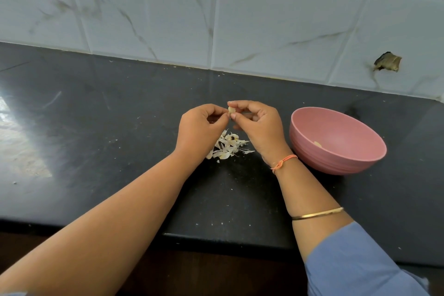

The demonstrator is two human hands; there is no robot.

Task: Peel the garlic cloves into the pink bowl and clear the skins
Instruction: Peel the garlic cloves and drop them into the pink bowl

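Both hands meet above the dark countertop [120, 127] around one small garlic clove [231, 110]. My right hand [258, 127] pinches the clove between thumb and forefinger. My left hand [200, 127] has its fingertips curled against the clove's left side, picking at its skin. Below the hands lies a small heap of pale garlic skins [228, 146] on the counter. The pink bowl [336, 151] stands just right of my right wrist, and a peeled clove [317, 143] shows inside it near the bottom.
A white marbled tile wall [216, 19] rises behind the counter, with a broken hole [387, 62] at the right. The counter's front edge [216, 238] runs across below my forearms. Small white crumbs dot the dark surface.
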